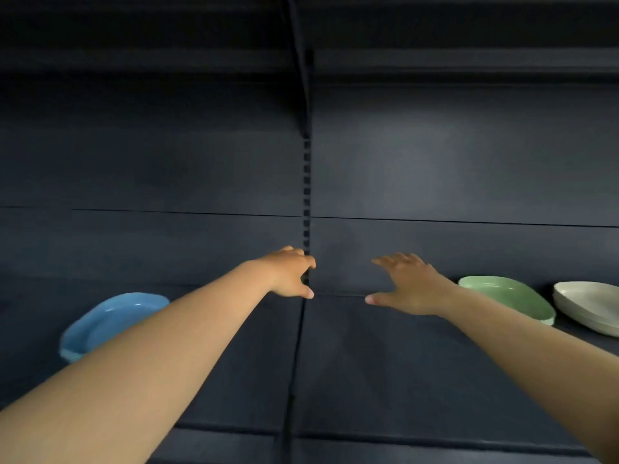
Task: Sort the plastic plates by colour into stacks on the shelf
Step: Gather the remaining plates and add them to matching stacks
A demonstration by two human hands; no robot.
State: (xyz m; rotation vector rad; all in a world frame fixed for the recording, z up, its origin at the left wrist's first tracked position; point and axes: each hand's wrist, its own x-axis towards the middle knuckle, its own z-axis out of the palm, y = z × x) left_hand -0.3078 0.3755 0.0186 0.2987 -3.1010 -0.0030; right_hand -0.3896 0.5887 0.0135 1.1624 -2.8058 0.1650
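A blue plastic plate stack (pixel 110 321) lies on the dark shelf (pixel 368 363) at the left, partly hidden behind my left forearm. A green plate stack (pixel 505 298) sits at the right, and a cream-white stack (pixel 589 306) lies beyond it at the frame edge. My left hand (pixel 291 272) reaches over the middle of the shelf near the back panel, fingers loosely curled and holding nothing. My right hand (pixel 407 284) hovers beside it with fingers spread and empty, just left of the green plates.
A slotted vertical upright (pixel 306 195) runs down the back panel between the two shelf bays. Another dark shelf (pixel 469 65) hangs overhead. A seam (pixel 298 363) divides the shelf surface. The shelf's front edge (pixel 402 440) runs along the bottom.
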